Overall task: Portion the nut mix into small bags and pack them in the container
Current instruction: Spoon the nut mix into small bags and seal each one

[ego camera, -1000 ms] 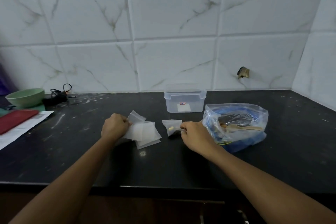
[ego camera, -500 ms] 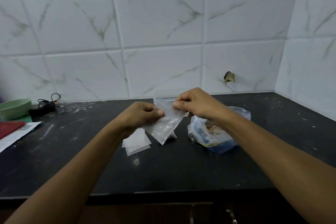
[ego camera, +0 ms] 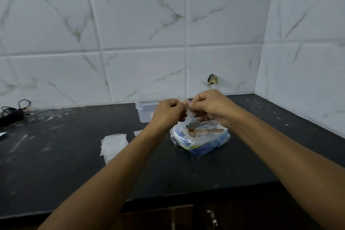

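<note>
My left hand (ego camera: 169,112) and my right hand (ego camera: 211,106) are raised above the black counter (ego camera: 65,155), close together. Both pinch the top edge of a small clear bag (ego camera: 188,115) that hangs between them. Below the hands lies the large clear bag of nut mix (ego camera: 197,140), with blue packaging and a wooden spoon inside. The clear lidded container (ego camera: 144,112) stands behind my left hand, partly hidden by it. A pile of empty small bags (ego camera: 113,144) lies on the counter to the left of my left forearm.
A black cable (ego camera: 13,112) lies at the far left by the tiled wall (ego camera: 140,43). The wall turns a corner at the right. A cabinet handle (ego camera: 212,218) shows below the counter's front edge.
Both hands picked a small bag up off the counter and have drawn closer together at its top edge. The view shifted, so the nut bag now sits under my hands.
</note>
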Demonstrator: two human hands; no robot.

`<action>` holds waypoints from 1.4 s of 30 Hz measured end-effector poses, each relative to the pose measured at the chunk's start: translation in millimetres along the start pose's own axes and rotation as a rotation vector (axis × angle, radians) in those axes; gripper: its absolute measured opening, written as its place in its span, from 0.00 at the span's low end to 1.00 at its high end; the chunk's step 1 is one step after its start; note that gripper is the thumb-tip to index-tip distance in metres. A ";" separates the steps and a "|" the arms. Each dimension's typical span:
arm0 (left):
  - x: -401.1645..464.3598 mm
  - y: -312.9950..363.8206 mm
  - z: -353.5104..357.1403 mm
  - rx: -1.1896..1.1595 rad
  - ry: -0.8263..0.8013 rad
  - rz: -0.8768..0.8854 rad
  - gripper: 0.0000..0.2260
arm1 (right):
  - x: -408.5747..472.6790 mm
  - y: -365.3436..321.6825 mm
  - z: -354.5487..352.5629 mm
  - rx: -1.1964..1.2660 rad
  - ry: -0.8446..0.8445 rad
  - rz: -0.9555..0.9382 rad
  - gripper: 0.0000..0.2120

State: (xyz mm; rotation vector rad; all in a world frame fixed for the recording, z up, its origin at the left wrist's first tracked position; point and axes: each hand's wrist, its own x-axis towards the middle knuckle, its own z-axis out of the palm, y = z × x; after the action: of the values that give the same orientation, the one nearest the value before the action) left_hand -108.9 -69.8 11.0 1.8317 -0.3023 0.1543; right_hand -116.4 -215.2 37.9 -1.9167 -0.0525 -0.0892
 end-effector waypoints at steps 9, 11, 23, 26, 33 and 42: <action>10.0 2.6 -6.1 0.371 -0.072 0.060 0.17 | -1.4 0.9 -8.0 -0.350 0.175 -0.047 0.03; 6.2 -0.2 -5.6 0.344 -0.116 0.113 0.34 | 0.2 -1.2 -9.6 -0.273 0.158 -0.027 0.02; 10.2 -11.2 -1.6 0.316 -0.014 0.304 0.28 | 11.2 0.4 -12.5 0.000 -0.072 0.022 0.05; 11.6 -17.5 -7.7 0.293 0.013 0.302 0.26 | 15.6 8.9 -22.2 -0.273 -0.021 0.039 0.17; 9.9 -53.1 -22.9 0.182 -0.110 0.112 0.26 | 21.2 56.0 -39.5 -0.972 -0.145 0.325 0.16; 5.0 -63.7 -15.8 0.035 -0.209 0.017 0.25 | 30.5 52.9 -38.5 -1.295 0.102 0.042 0.03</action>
State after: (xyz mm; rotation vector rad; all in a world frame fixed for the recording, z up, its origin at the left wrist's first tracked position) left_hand -85.2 -39.1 -42.2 1.8837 -0.4645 -0.0206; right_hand -83.2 -269.6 4.0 -3.1988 0.1552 -0.2297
